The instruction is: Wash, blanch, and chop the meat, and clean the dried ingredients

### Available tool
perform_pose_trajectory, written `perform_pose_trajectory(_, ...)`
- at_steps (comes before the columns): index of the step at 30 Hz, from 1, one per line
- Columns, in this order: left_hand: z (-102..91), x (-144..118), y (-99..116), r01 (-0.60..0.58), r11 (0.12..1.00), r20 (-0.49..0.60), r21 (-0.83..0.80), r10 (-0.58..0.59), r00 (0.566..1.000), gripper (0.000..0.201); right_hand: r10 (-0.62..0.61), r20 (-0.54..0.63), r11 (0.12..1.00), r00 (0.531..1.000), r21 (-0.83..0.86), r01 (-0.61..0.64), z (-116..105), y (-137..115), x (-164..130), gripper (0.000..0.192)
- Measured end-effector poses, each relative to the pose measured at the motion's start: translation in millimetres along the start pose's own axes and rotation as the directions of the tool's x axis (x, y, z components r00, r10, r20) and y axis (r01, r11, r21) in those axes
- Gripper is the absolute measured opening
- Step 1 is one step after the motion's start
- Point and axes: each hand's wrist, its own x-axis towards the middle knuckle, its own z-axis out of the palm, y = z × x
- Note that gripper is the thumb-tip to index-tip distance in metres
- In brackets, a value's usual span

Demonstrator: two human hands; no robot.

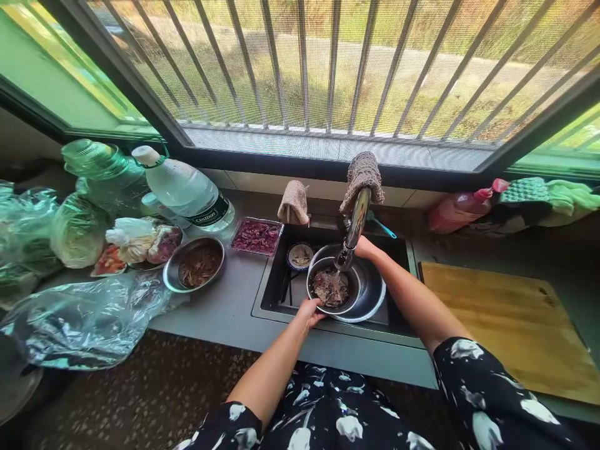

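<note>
Bowl [332, 289] in left hand [309, 310]

A grey tabletop [225, 306] carries a sink [276, 294] set into it. Left of the sink lie a steel bowl [193, 265], a tray [257, 237], bottles [185, 190] and plastic bags [84, 322]; right lies a wooden board [510, 319].

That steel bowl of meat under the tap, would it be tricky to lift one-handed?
Probably. The steel bowl looks wet, so its rim may slip where the left hand grips it. Meat and any water likely make it heavy and apt to tip. The right hand is at the tap.
</note>
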Motion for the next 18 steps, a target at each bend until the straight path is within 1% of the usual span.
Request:
perform_pose_trajectory(3, 0.7, 0, -2, -0.007, 1.000, 0.008, -0.002, 0.008, 1.000, 0.051, -0.007, 0.055, 0.998, 0.998, -0.066, 0.011, -3, -2, -1, 0.015)
perform_pose_trajectory(8, 2.0, -1, -6, -0.013, 1.000, 0.011, -0.012, 0.013, 1.000, 0.049, 0.000, 0.067, 0.995, 0.998, -0.101, 0.007, -1, -1, 0, 0.016)
perform_pose_trajectory(14, 4.2, 2, -13, -0.033, 0.999, 0.003, -0.029, 0.033, 0.999, 0.049, -0.023, 0.103, 0.988, 0.994, -0.151, 0.038, 4, 8, 5, 0.018)
perform_pose_trajectory(18, 7.7, 0, -17, -0.043, 0.998, -0.010, -0.042, 0.043, 0.999, 0.050, -0.012, 0.129, 0.983, 0.992, -0.181, 0.035, 5, 15, 9, 0.022)
